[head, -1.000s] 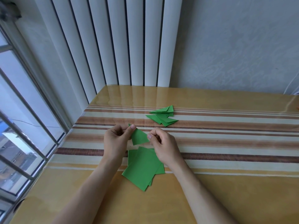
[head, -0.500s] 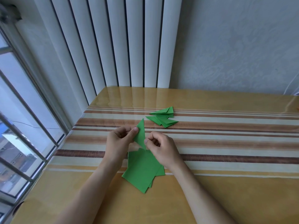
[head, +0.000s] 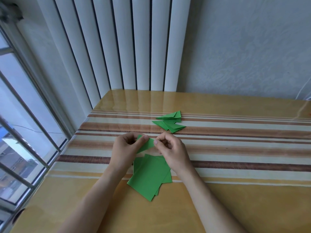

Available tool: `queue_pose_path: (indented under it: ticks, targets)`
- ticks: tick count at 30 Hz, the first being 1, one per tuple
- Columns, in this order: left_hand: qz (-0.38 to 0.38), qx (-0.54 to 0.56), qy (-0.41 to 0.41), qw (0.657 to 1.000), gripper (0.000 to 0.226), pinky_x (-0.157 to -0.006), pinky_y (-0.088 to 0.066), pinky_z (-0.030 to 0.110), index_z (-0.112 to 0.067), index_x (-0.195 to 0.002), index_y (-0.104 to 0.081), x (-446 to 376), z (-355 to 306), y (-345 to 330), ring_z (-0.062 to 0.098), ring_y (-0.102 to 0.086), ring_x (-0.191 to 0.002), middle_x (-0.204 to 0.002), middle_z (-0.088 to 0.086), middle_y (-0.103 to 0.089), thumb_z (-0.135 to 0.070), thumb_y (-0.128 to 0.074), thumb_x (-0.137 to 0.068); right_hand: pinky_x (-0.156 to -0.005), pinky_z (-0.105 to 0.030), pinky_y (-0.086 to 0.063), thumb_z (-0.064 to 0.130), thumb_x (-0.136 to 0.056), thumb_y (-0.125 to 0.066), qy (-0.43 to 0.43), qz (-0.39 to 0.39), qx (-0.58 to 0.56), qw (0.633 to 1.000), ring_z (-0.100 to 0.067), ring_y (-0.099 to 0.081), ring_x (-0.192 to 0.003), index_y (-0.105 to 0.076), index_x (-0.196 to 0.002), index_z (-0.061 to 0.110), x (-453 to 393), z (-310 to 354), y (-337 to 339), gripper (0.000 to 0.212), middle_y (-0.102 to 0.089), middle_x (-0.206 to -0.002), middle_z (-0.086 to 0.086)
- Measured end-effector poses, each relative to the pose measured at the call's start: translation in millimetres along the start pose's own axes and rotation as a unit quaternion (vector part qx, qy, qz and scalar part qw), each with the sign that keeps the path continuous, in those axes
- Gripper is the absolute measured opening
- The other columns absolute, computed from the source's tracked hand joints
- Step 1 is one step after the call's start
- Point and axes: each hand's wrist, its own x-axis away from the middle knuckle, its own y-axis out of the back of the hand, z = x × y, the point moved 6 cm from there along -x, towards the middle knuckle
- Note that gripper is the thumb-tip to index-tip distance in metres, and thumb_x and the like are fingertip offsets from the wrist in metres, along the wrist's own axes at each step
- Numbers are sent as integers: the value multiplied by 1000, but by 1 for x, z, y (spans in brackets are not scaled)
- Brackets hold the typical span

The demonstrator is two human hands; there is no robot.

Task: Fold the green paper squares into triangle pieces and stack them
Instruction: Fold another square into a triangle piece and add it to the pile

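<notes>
A small folded green paper piece (head: 146, 145) is held just above the table between both hands. My left hand (head: 126, 148) pinches its left end with thumb and forefinger. My right hand (head: 170, 151) pinches its right end the same way. Directly below the hands lies a loose stack of flat green paper squares (head: 149, 176). Farther back, a small pile of folded green triangles (head: 170, 122) rests on the striped part of the table.
The glossy yellow table (head: 235, 199) has brown and cream stripes across its middle. A white ribbed radiator (head: 117, 47) stands behind it against the wall. A barred window (head: 25, 132) runs along the table's left edge.
The folded piece stood upright on its point half a second ago; now it lies slanted and nearly flat between both hands. Both hands have shifted slightly up the table.
</notes>
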Motion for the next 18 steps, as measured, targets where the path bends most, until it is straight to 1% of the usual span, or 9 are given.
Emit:
queue_pose_path:
  ticks: [2,4,7,9,10,12,14,16,18]
  targets:
    - [7,-20,-17,1000,19,-62,-57,48,-11,-82,-78,0,-1,1,38,-72,-69,-75,15,-76,-29,-79,-88,-70,-42,-50,34,-95,-66,3,16,28,999,-10,-57,-75,-66,-83,26,0,-1,-2,14,-61,-75,15]
    - [22,-46,-31,998,18,-62,-57,45,-13,-78,-78,1,-3,-1,37,-71,-68,-72,12,-75,-28,-81,-87,-65,-32,-45,28,-98,-68,9,26,47,998,-7,-54,-71,-67,-85,23,2,-1,-3,14,-59,-73,15]
    - [32,-56,-36,997,21,-61,-55,41,-10,-79,-77,1,-2,-4,36,-70,-67,-71,13,-74,-29,-78,-90,-63,-30,-43,26,-100,-68,28,25,68,997,-7,-53,-70,-68,-87,20,3,1,-4,15,-59,-73,13]
    - [25,-55,-42,997,30,-57,-47,41,-11,-77,-76,-1,1,-3,31,-62,-60,-70,19,-70,-37,-73,-93,-65,-26,-43,26,-101,-68,37,17,74,996,-6,-55,-72,-66,-86,21,2,3,-3,16,-60,-75,14]
    - [21,-55,-43,997,31,-57,-44,40,-14,-78,-77,-1,2,-4,28,-59,-60,-70,21,-69,-39,-71,-94,-65,-23,-43,26,-101,-67,37,15,75,996,-5,-55,-73,-66,-86,21,2,3,-3,16,-60,-75,15]
    - [8,-59,-40,997,27,-58,-46,38,-18,-79,-78,-2,3,-3,24,-60,-61,-70,16,-71,-35,-69,-98,-65,-19,-42,26,-101,-68,27,11,71,997,-3,-56,-73,-66,-86,22,2,2,-3,16,-60,-75,20]
    - [-21,-56,-34,998,25,-58,-48,37,-18,-78,-77,-2,3,0,20,-62,-62,-70,12,-72,-31,-70,-98,-67,-21,-45,27,-100,-68,9,3,61,998,-2,-57,-74,-68,-87,24,1,-1,-2,14,-62,-75,21]
    - [-45,-42,-28,998,27,-58,-48,37,-14,-76,-76,-3,4,5,20,-61,-61,-70,14,-71,-29,-71,-97,-69,-24,-47,28,-100,-68,-1,-3,52,999,-3,-59,-76,-68,-87,26,0,-4,-1,13,-64,-77,20]
    - [-50,-31,-30,998,29,-59,-47,38,-12,-75,-74,-3,3,7,22,-59,-61,-69,18,-69,-30,-71,-97,-70,-25,-48,27,-101,-67,-3,0,56,998,-4,-59,-77,-67,-87,26,0,-5,0,14,-63,-78,18]
